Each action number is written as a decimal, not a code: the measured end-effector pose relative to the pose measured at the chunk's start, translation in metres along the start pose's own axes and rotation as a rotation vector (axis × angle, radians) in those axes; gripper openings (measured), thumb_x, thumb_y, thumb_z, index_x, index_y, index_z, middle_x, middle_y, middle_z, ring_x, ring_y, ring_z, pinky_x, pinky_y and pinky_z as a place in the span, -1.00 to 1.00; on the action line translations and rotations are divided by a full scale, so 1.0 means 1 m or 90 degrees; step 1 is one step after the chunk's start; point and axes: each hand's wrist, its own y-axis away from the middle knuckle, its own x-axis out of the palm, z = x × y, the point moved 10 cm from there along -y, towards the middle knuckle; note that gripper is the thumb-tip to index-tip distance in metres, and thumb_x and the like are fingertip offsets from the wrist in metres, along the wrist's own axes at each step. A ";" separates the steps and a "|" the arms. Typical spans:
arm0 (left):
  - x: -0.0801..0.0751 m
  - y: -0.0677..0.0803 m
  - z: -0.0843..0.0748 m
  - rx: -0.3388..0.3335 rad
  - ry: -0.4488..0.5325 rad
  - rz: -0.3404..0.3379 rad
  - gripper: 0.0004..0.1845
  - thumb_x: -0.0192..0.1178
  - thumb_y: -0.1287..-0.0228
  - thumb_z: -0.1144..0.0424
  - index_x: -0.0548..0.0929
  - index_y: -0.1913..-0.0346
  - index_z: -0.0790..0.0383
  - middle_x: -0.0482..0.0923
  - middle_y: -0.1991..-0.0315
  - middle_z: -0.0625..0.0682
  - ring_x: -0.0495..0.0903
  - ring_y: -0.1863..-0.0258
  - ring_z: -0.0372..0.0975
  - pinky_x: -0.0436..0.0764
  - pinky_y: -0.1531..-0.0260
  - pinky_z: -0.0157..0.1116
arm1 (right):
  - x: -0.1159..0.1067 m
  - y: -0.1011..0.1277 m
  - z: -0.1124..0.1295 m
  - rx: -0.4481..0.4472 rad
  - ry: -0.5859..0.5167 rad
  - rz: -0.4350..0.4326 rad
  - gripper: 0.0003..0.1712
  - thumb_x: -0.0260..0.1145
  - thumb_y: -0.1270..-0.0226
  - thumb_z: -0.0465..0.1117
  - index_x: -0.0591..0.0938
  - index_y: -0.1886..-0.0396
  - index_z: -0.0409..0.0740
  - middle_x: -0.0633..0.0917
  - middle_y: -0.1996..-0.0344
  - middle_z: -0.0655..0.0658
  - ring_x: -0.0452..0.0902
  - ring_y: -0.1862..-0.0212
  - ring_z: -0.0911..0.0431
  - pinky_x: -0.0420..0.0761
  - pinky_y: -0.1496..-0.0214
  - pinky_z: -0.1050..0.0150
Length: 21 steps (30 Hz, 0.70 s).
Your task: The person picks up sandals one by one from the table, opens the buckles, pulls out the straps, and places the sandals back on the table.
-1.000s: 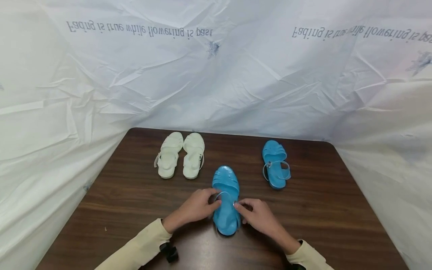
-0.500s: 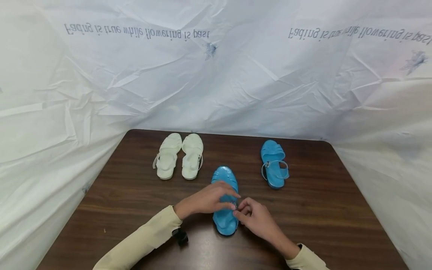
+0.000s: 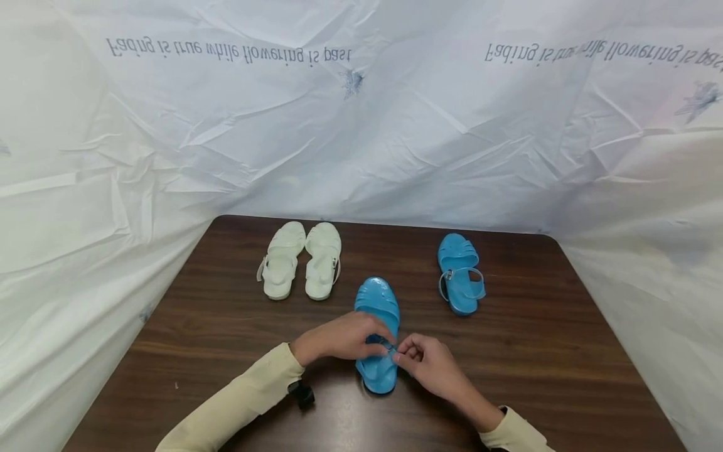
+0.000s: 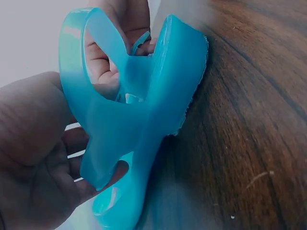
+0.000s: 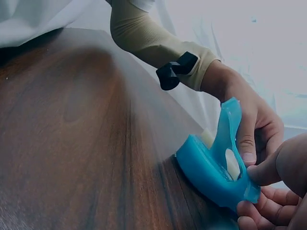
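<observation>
A blue jelly sandal (image 3: 377,301) lies toe-away in front of me, sole on the wooden table. My left hand (image 3: 351,337) reaches over it from the left, thumb and fingers pinching its thin ankle strap (image 3: 388,345) by the buckle. From the right, my right hand (image 3: 433,367) pinches the same strap between thumb and index finger at the sandal's right side. The left wrist view has the raised heel part (image 4: 108,122) close up, with left-hand fingers behind it. In the right wrist view both thumbs come near each other beside the heel (image 5: 206,167).
A second blue sandal (image 3: 463,300) lies at the back right, its strap standing up in a loop. Two white sandals (image 3: 289,242) sit side by side at the back left. White sheeting (image 3: 361,144) hangs behind the dark wooden table (image 3: 525,339).
My left hand has moved right from the sandal's left side, across to the strap by my right hand. The strap now runs over to the buckle. The right hand stays nearly in place.
</observation>
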 end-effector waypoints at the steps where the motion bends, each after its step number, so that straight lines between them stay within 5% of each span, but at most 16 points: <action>1: 0.000 0.000 0.000 0.001 0.003 -0.001 -0.70 0.25 -0.49 0.11 0.73 -0.17 0.07 0.69 -0.11 -0.15 0.59 -0.09 -0.44 0.52 -0.10 -0.49 | 0.000 0.000 0.001 0.000 0.000 0.001 -0.78 0.42 -0.40 -0.08 0.68 0.24 -0.14 0.63 0.45 -0.01 0.50 0.44 0.15 0.49 0.49 0.34; 21: 0.003 0.012 0.007 0.021 0.039 -0.099 -0.69 0.24 -0.47 0.05 0.74 -0.15 0.04 0.70 -0.05 -0.20 0.58 -0.07 -0.42 0.55 -0.09 -0.43 | -0.002 -0.004 0.002 -0.021 0.018 -0.038 -0.93 0.45 -0.35 -0.20 0.73 0.33 -0.08 0.67 0.44 0.05 0.54 0.39 0.17 0.56 0.37 0.33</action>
